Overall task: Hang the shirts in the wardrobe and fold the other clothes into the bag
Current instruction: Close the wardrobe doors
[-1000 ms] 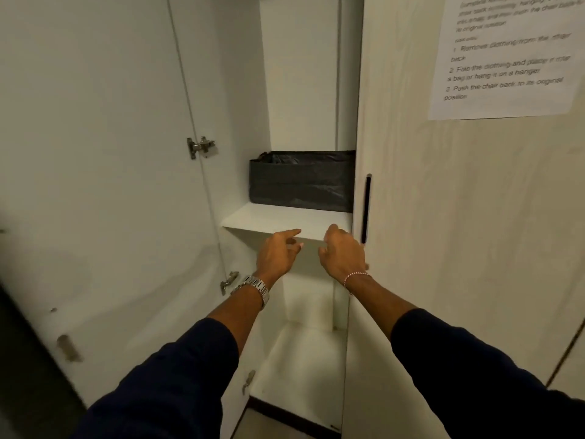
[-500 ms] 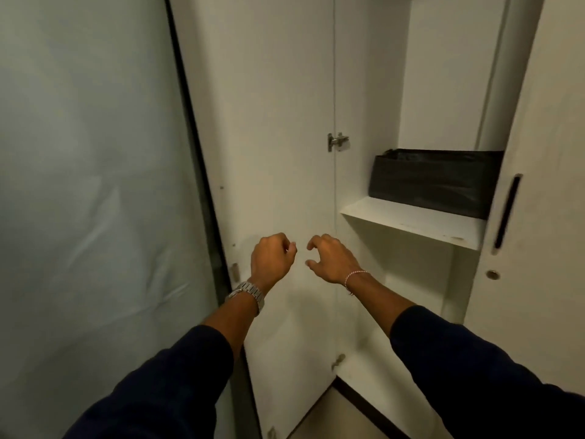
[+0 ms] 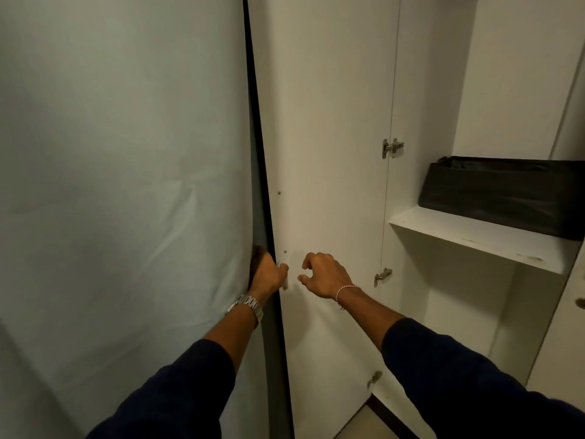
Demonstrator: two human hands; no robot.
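Note:
The white wardrobe door stands swung open, its inner face towards me. My left hand grips the door's outer edge, fingers wrapped behind it and thumb on the inner face. My right hand hovers just in front of the inner face, fingers loosely curled and holding nothing. A black fabric bag sits on the white shelf inside the wardrobe at the right. No shirts or other clothes are in view.
A pale cloth-covered surface fills the left side, right up against the door's edge. Metal hinges sit along the door's inner side. The second wardrobe door shows at the far right, and below the shelf is a hollow compartment.
My view has swung left, away from the shelf. Both hands moved from the shelf's front to the open door, and my left hand has taken hold of its edge.

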